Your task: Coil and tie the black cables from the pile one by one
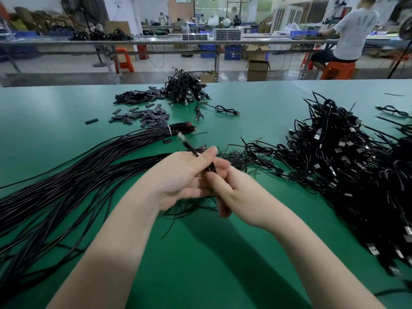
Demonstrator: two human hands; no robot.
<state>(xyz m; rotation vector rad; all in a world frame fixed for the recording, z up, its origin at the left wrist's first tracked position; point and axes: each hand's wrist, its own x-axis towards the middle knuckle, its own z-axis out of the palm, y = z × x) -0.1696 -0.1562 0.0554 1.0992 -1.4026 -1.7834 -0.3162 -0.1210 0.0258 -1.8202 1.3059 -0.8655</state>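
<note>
On the left of the green desk (pixel 55 103) a bundle of long black cables (pixel 73 181) fans out from a white tie near its far end, its near part cut off by the frame's left edge. Beyond it lie scattered dark sleeve pieces (pixel 142 115) and a small heap of coiled cables (pixel 186 88). At centre the left hand (pixel 180 177) curls its grip around one black cable (pixel 191 148), whose blurred plug end sticks up and away past the thumb. The right hand (pixel 231 192) touches it from the right, fingers pinching the same cable lower down; the cable's remainder is hidden beneath both hands. Rightward sits a large tangled pile (pixel 347 166) of black plug-tipped cables, running off the right edge.
</note>
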